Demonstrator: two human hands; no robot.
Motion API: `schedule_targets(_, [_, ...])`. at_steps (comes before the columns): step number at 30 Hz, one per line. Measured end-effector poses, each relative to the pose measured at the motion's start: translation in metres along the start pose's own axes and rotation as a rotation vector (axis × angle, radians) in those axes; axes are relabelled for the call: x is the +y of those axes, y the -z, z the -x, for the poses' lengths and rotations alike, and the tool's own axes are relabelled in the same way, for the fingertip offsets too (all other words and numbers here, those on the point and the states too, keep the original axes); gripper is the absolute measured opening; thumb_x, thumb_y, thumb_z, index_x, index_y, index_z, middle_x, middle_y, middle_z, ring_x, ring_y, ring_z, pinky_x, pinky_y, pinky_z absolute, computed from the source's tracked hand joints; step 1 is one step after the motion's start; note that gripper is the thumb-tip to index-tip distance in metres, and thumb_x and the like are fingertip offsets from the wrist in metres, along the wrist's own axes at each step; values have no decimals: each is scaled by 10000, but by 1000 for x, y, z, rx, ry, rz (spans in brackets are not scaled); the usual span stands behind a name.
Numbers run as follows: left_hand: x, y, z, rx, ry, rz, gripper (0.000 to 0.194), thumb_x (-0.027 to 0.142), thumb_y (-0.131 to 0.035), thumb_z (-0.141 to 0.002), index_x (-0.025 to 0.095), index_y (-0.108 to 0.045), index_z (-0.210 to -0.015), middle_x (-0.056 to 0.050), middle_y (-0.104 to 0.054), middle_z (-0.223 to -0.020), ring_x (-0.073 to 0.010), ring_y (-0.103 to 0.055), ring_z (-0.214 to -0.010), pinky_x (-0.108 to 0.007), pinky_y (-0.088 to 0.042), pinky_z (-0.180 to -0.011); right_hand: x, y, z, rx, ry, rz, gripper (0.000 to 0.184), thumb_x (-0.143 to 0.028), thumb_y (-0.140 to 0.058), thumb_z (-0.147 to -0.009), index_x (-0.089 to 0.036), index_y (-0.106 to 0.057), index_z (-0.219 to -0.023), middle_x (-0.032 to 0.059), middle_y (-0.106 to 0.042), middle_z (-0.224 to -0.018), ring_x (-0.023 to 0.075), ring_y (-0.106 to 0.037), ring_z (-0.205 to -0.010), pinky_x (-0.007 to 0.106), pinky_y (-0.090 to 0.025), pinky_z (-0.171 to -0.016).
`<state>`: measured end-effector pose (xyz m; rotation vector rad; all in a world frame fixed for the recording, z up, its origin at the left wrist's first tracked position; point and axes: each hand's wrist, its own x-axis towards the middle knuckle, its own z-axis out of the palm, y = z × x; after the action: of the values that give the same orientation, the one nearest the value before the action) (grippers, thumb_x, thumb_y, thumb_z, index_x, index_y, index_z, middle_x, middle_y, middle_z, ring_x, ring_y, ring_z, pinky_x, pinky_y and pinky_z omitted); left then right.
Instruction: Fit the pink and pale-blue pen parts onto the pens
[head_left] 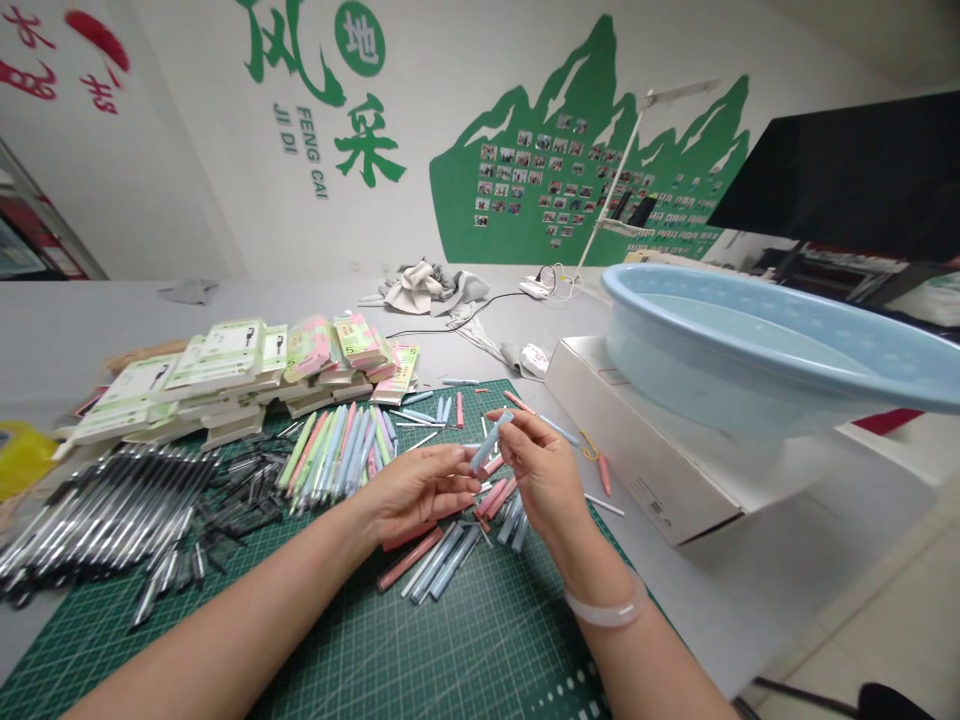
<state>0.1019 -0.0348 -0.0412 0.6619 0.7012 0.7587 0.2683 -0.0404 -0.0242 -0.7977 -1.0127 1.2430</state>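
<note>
Between my two hands, above the green cutting mat (360, 650), is a light blue pen barrel (491, 445), tilted with its upper end to the right. The fingertips of my left hand (420, 490) pinch its lower end. My right hand (546, 470) grips the upper end between thumb and fingers, with a clear bracelet on that wrist. Loose blue pen parts (448, 565) and a pink pen part (411, 558) lie on the mat just below the hands. More pink parts (495, 497) are partly hidden behind my fingers.
Coloured pens (341, 450) lie in a bunch left of my hands, with clear black-ended pens (112, 515) farther left. Stacked small boxes (225, 360) stand behind them. A large blue basin (675, 370) rests on a white box (645, 450) at right. Crumpled cloths (416, 288) lie at the back.
</note>
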Motion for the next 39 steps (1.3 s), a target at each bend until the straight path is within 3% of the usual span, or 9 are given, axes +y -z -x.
schedule_targets(5, [-4,-2,6,15,-2,-9,227,189,-639,-796,92,-607,-999,-143,-686,-940,-191,-682,-835,-277,-568,-767,7,2,-4,33,-37,-16,172,-295,-698,-721,-188,-726,-853,14,-642,-790,97,-481,-620,235,-392,-597])
schedule_targets(9, [-6,-7,10,-12,-26,-33,237,73,-641,-749,85,-608,-984,-137,-691,-921,-185,-687,-812,-256,-565,-760,10,2,-4,45,-55,-11,180,-315,-700,-713,-193,-723,-843,24,-656,-834,111,-506,-654,246,-410,-631])
schedule_targets(16, [-15,-10,15,49,-85,-40,218,98,-673,-737,104,-627,-949,-94,-679,-879,-148,-674,-772,-233,-569,-714,7,-4,1,34,97,92,100,-273,-697,-723,-198,-671,-784,15,-653,-809,144,-564,-769,285,-433,-752])
schedule_targets(21, [-17,-11,24,11,-137,-76,376,91,-684,-717,142,-602,-1080,-123,-650,-1044,-190,-662,-880,-285,-563,-756,-1,-7,4,-10,81,89,131,-287,-668,-752,-206,-630,-848,9,-645,-762,158,-601,-733,301,-471,-703])
schedule_targets(25, [-14,-13,29,13,-170,-114,364,102,-685,-708,152,-609,-1061,-104,-642,-1007,-189,-656,-873,-303,-550,-774,-4,-8,5,7,142,187,295,-274,-675,-747,-235,-588,-1026,-25,-599,-687,158,-603,-685,271,-459,-612])
schedule_targets(30, [-13,-17,35,55,-195,-213,321,130,-673,-695,157,-617,-1010,-66,-635,-914,-167,-645,-824,-272,-538,-712,-3,-13,7,55,230,243,171,-272,-661,-759,-203,-600,-902,-11,-614,-701,137,-572,-636,265,-446,-595])
schedule_targets(34, [-3,-4,44,143,-333,-648,225,208,-586,-744,182,-632,-962,-58,-656,-893,-177,-628,-791,-260,-510,-636,-6,-16,11,58,220,189,156,-266,-659,-762,-202,-597,-890,1,-626,-721,142,-579,-661,267,-443,-603])
schedule_targets(37, [15,18,53,368,-545,-1201,176,249,-525,-779,211,-666,-878,-43,-673,-900,-196,-601,-843,-276,-469,-697,-9,-14,12,28,184,136,160,-271,-648,-772,-215,-591,-910,2,-616,-731,155,-592,-709,264,-439,-597])
schedule_targets(39, [27,32,59,479,-584,-1449,187,248,-501,-790,220,-670,-865,-34,-676,-889,-197,-591,-832,-285,-438,-724,-8,-12,12,28,194,171,154,-265,-653,-766,-215,-596,-899,-6,-600,-715,152,-583,-694,263,-437,-590])
